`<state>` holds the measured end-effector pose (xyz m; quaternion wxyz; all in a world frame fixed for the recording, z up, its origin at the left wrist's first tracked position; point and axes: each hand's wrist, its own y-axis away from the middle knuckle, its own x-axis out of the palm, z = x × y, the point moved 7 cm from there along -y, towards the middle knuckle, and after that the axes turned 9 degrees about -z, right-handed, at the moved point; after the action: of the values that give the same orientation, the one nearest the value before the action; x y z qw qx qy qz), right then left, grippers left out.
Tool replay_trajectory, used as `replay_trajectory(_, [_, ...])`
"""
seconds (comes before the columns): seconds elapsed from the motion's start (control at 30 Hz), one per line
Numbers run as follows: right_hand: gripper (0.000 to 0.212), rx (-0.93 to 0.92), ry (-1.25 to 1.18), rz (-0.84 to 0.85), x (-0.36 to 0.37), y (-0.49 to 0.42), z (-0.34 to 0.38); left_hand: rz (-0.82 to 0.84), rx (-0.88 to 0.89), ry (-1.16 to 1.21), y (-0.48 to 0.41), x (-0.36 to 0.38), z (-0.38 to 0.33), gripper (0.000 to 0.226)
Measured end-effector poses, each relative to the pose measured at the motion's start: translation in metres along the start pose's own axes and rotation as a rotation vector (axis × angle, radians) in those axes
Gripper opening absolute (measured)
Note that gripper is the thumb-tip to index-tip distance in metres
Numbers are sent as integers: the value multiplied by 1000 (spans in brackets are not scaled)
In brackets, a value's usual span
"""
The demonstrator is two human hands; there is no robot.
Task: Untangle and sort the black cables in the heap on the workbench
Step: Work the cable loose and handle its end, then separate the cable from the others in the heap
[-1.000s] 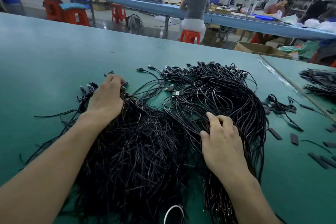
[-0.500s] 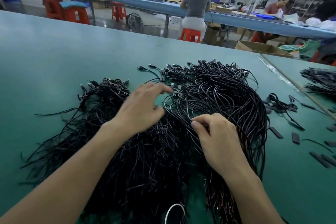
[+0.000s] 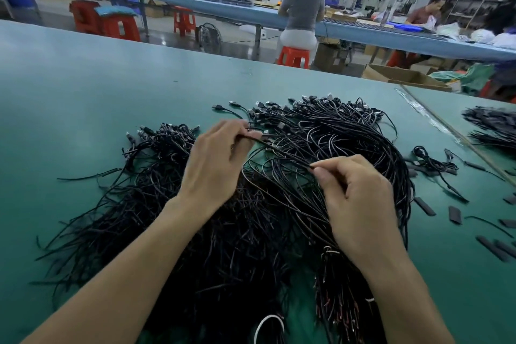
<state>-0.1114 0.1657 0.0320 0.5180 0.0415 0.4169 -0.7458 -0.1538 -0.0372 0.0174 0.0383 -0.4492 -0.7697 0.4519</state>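
Head view, left hand (image 3: pixel 215 167) and right hand (image 3: pixel 360 204) pinching one cable (image 3: pixel 282 152), slanting far-left to near-right over heap (image 3: pixel 167 218)

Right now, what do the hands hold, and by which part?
A black cable, along its cord: left hand pinches one spot, right hand another. Ends cannot be told.

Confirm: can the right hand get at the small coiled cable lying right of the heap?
Probably yes: the small coiled cable lies apart on bare workbench, nothing over it. But the right hand pinches a strand.
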Motion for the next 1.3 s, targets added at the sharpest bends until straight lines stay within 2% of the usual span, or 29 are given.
replay_trajectory(0.13, [15,71,267,-161,-24,-6,-26,-395,-40,102,2,-53,-4,34])
replay_trajectory(0.2, [17,183,413,-105,-27,-6,-46,-511,-100,74,4,-74,4,39])
replay_trajectory(0.27, [20,234,571,68,-20,-2,-54,-544,-76,-5,3,-84,5,34])
replay_trajectory(0.37, [27,160,785,300,0,10,-41,-366,67,-169,0,-68,-17,29])
replay_trajectory(0.43, [47,74,726,334,8,14,-24,-189,175,-322,3,-48,-35,29])
replay_trajectory(0.53, [73,-51,277,435,22,23,11,39,258,-418,15,-22,-50,27])
replay_trajectory(0.6, [76,-16,-36,478,29,28,29,158,307,-414,22,-10,-56,20])
replay_trajectory(0.7, [54,-43,-87,373,31,27,34,317,319,-233,30,1,-61,18])
replay_trajectory(0.8, [28,39,-153,281,26,19,21,329,132,-75,26,-1,-51,4])
replay_trajectory(0.93, [27,90,-173,168,11,8,3,207,-88,54,16,-12,-30,16])
replay_trajectory(1.0, [27,94,-185,120,6,5,2,229,-137,71,15,-13,-26,23])
replay_trajectory(1.13, [29,127,-267,-110,-14,-2,-7,508,-239,-3,22,-4,-16,54])
replay_trajectory(1.23, [26,213,-330,-236,-27,-6,-23,614,-349,132,21,-7,-16,61])
replay_trajectory(1.3, [26,275,-343,-252,-25,-5,-30,847,-381,313,32,-2,-30,61])
